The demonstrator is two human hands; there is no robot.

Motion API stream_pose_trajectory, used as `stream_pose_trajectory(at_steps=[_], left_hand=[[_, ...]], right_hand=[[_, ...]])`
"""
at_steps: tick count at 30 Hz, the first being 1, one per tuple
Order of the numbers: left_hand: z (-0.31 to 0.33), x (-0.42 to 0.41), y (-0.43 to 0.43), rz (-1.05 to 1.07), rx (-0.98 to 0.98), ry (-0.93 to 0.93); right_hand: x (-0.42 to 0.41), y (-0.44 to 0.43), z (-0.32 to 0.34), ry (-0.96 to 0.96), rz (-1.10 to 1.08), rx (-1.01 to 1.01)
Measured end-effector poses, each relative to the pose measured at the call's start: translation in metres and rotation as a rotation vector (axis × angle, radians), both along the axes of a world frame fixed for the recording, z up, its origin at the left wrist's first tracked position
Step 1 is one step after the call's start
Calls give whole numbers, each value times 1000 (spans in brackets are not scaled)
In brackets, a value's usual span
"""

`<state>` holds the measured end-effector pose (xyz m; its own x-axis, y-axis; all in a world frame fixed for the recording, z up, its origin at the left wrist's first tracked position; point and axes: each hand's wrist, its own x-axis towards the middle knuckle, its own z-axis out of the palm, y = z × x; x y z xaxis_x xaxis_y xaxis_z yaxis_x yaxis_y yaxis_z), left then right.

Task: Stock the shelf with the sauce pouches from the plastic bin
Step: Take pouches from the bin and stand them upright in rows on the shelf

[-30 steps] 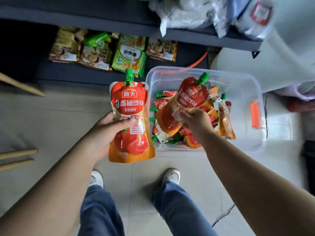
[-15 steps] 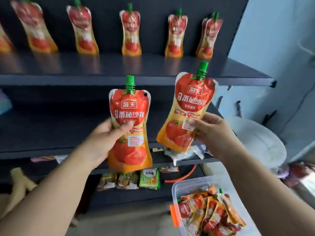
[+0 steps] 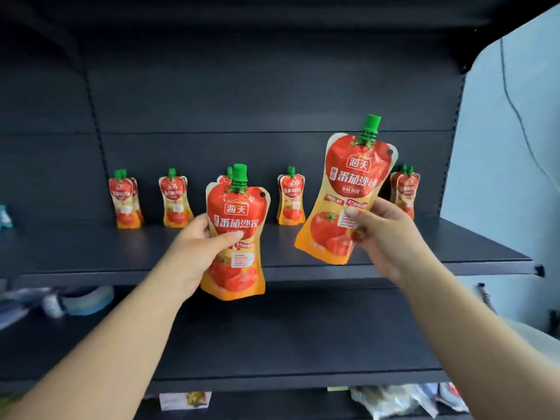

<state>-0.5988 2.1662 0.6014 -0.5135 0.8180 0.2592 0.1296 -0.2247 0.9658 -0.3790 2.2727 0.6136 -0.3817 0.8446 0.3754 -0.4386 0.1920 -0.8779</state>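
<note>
My left hand (image 3: 198,248) grips a red and orange tomato sauce pouch (image 3: 235,237) with a green cap, upright in front of the dark shelf (image 3: 91,256). My right hand (image 3: 385,237) pinches a second sauce pouch (image 3: 342,195), tilted slightly right and held higher. Several matching pouches stand in a row at the back of the shelf: one (image 3: 125,200) at the left, another (image 3: 175,198), one (image 3: 291,197) between my hands, and one (image 3: 406,189) at the far right. Another stands partly hidden behind my left pouch. The plastic bin is out of view.
A lower dark shelf (image 3: 303,338) runs beneath my arms. Blurred goods (image 3: 81,300) lie at its left end. Packets (image 3: 403,398) show on the shelf below that. A pale wall (image 3: 500,177) with a hanging cable borders the shelf on the right.
My view has risen from the bin on the floor to the upper shelf. Both hands have lifted their pouches up to shelf height, the right one higher.
</note>
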Motion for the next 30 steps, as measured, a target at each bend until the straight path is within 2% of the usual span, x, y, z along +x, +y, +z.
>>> stream_pose_trajectory(at_steps=[6,13,17,19,22,26,30], left_hand=[[-23,-37,77,220,39,-86],[-36,-79,174,295,-17,-122],[-58,-101,205,463,-119,47],[-76,-111,211,564,-196,221],[-98,-120,208,582,-300,393],[-104,-158,194,552,-470,383],[-103,-224,167,487,-435,295]], right_hand=[[-57,74,-25,-48,20,-22],[-118,179,-57,-214,38,-35],[-146,215,-78,-282,92,-56],[-158,227,-87,-266,119,-102],[-180,236,-91,-252,169,-120],[-221,239,-92,-279,230,-79],[-262,239,-91,-285,258,-70]])
